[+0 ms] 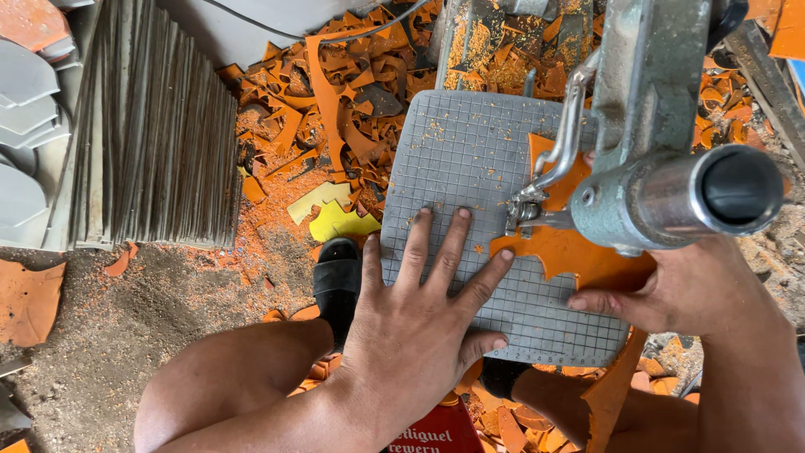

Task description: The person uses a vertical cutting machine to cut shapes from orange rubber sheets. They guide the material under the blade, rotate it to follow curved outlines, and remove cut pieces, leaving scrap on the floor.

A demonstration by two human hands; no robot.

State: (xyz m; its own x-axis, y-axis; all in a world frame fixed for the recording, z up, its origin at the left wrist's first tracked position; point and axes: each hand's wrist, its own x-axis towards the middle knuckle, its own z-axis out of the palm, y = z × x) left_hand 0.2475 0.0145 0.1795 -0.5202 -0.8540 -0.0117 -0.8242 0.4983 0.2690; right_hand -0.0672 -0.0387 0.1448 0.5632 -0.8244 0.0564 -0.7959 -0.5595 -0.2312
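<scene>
The left hand (419,310) lies flat and open, pinning the gridded grey sheet (470,168) to the worktop; the right hand (671,289) pinches the orange cutout (579,252) steady under the saw blade (527,210).

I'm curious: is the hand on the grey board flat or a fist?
Flat: the left hand lies spread, fingers apart, on the grey gridded board.

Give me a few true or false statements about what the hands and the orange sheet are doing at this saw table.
1. The left hand lies flat, fingers spread, on the grey gridded table. True.
2. The right hand holds a hammer. False: it presses on the orange sheet.
3. The orange sheet lies under the saw's arm. True.
4. The floor scraps are mostly blue. False: mostly orange, a few yellow.
5. Grey sheets are stacked on the left. True.
</scene>
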